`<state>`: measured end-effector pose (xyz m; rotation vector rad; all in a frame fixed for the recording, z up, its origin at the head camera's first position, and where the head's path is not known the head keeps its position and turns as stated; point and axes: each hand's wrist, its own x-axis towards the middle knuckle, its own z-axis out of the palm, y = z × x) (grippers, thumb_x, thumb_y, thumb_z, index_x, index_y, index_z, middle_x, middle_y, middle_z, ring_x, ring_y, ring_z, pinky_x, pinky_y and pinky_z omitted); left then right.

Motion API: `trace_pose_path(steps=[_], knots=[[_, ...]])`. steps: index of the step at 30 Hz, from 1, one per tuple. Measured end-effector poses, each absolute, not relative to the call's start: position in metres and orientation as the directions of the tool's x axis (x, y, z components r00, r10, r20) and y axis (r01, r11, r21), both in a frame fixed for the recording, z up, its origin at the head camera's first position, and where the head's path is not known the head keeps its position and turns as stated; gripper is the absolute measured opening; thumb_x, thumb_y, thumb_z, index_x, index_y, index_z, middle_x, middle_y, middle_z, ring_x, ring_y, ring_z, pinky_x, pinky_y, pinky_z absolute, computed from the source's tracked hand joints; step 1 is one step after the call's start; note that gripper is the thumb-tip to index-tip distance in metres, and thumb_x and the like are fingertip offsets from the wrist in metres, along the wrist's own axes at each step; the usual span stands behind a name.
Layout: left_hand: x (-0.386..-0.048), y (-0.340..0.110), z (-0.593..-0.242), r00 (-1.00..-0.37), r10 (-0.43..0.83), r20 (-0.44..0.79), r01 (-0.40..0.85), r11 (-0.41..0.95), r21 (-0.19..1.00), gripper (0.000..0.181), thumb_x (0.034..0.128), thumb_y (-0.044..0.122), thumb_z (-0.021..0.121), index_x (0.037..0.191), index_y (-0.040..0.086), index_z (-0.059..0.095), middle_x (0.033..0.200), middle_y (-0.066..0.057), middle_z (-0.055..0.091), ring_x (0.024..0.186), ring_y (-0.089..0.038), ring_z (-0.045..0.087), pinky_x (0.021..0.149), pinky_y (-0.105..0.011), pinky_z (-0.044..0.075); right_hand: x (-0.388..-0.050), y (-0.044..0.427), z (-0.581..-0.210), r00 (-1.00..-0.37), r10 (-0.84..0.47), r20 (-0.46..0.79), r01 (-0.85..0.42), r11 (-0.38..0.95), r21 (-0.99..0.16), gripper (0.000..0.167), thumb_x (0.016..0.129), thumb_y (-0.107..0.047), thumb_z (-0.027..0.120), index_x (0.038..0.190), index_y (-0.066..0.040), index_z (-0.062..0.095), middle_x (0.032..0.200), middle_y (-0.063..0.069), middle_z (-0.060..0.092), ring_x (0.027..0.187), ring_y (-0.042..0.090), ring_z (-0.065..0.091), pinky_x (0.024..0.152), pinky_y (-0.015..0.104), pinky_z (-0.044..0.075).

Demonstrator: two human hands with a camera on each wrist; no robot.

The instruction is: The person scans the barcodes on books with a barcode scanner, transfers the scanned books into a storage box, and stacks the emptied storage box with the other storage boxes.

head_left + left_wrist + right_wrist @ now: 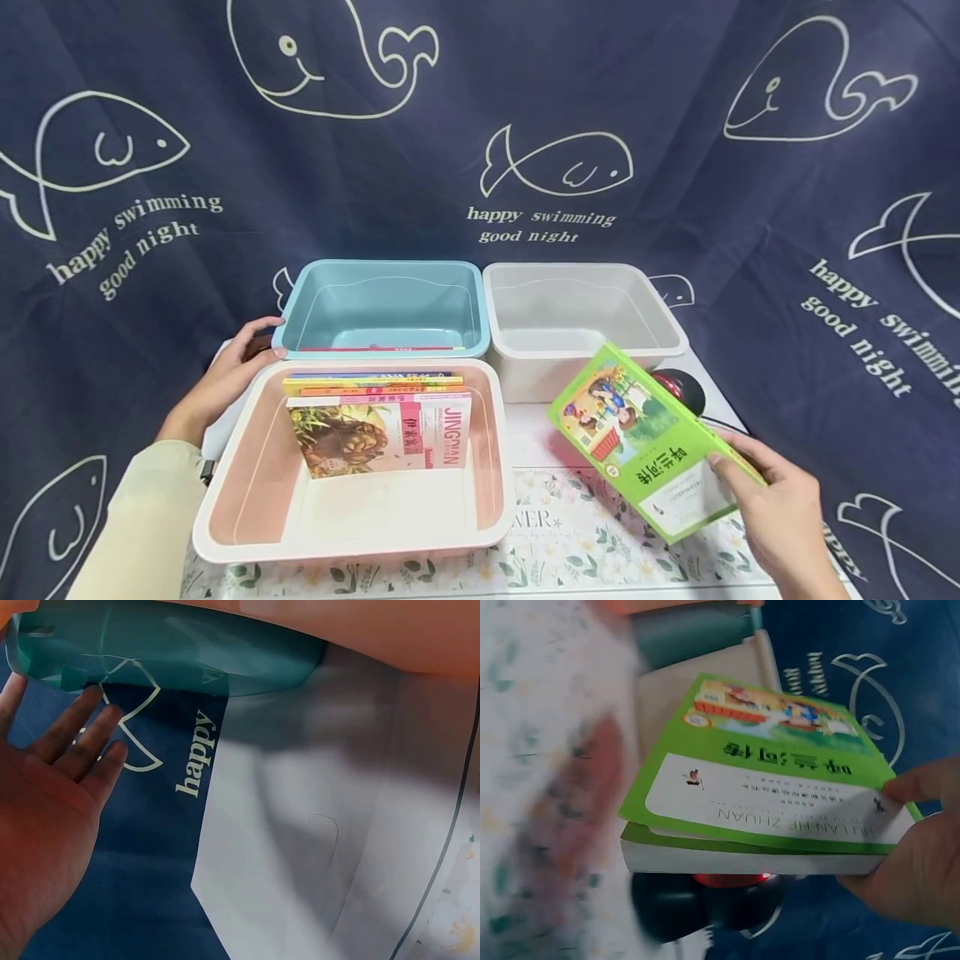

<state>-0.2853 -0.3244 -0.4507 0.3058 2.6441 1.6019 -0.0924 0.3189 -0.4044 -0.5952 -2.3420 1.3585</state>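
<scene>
My right hand (780, 500) grips a green book (645, 450) by its edge, thumb on the cover. The book is tilted in the air in front of the grey bin (517, 375); in the right wrist view its white page block (750, 859) faces the camera. My left hand (228, 379) touches the left rim of the blue bin (390, 268), its fingers fairly straight in the left wrist view. In front stands a pink bin (247, 467) with several books, a lion-cover book (345, 437) foremost. A red book edge (382, 348) shows inside the blue bin.
A black and red object (682, 390) sits beside the grey bin, partly behind the green book. A floral mat (555, 533) covers the front of the white table. Behind hangs a dark blue cloth (420, 183) with fish drawings.
</scene>
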Motion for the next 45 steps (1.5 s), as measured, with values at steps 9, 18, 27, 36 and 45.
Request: trace_pose_path(steps=[9,18,27,36,45], knots=[[-0.285,-0.321,-0.45,-0.979,0.191,0.072,0.151,0.439,0.885,0.056,0.1083,0.034,0.053,0.159,0.026,0.031,0.148,-0.028,0.048,0.106,0.01,0.057,0.081,-0.016,0.053,-0.113,0.311,-0.364,-0.868,0.416,0.27,0.002,0.547,-0.837,0.031,0.092,-0.005,0.076,0.123,-0.007,0.074,0.086,-0.03,0.073,0.074,-0.005,0.068,0.063,0.013,0.052],[-0.284,-0.323,-0.449,-0.981,0.184,0.066,0.144,0.449,0.882,0.057,0.1084,0.034,0.053,0.16,0.026,0.029,0.148,-0.027,0.047,0.105,0.011,0.056,0.081,-0.016,0.052,-0.141,0.297,-0.333,-0.877,0.31,0.369,-0.188,0.484,-0.855,0.028,0.091,0.0,0.075,0.119,-0.001,0.074,0.089,-0.019,0.078,0.073,-0.001,0.069,0.062,0.013,0.053],[-0.284,-0.322,-0.449,-0.982,0.178,0.063,0.138,0.45,0.882,0.057,0.1081,0.034,0.054,0.159,0.026,0.03,0.148,-0.026,0.048,0.106,0.011,0.056,0.081,-0.016,0.052,-0.178,0.277,-0.308,-0.88,0.218,0.421,-0.323,0.374,-0.869,0.024,0.09,0.003,0.074,0.114,0.0,0.076,0.087,-0.013,0.079,0.073,0.002,0.074,0.063,0.015,0.056],[-0.285,-0.322,-0.45,-0.983,0.173,0.063,0.136,0.456,0.879,0.058,0.1079,0.033,0.054,0.159,0.024,0.029,0.148,-0.025,0.049,0.107,0.01,0.055,0.082,-0.015,0.051,-0.214,0.249,-0.28,-0.885,0.106,0.454,-0.359,0.467,-0.808,0.027,0.091,-0.004,0.074,0.118,-0.008,0.076,0.09,-0.022,0.076,0.077,0.001,0.072,0.068,0.016,0.057],[-0.284,-0.324,-0.451,-0.984,0.166,0.066,0.136,0.457,0.879,0.058,0.1081,0.033,0.054,0.16,0.023,0.029,0.146,-0.026,0.05,0.104,0.011,0.056,0.081,-0.016,0.052,-0.252,0.212,-0.264,-0.887,0.008,0.462,-0.422,0.393,-0.817,0.027,0.09,-0.004,0.074,0.115,-0.011,0.078,0.089,-0.015,0.077,0.076,0.004,0.073,0.068,0.02,0.058]])
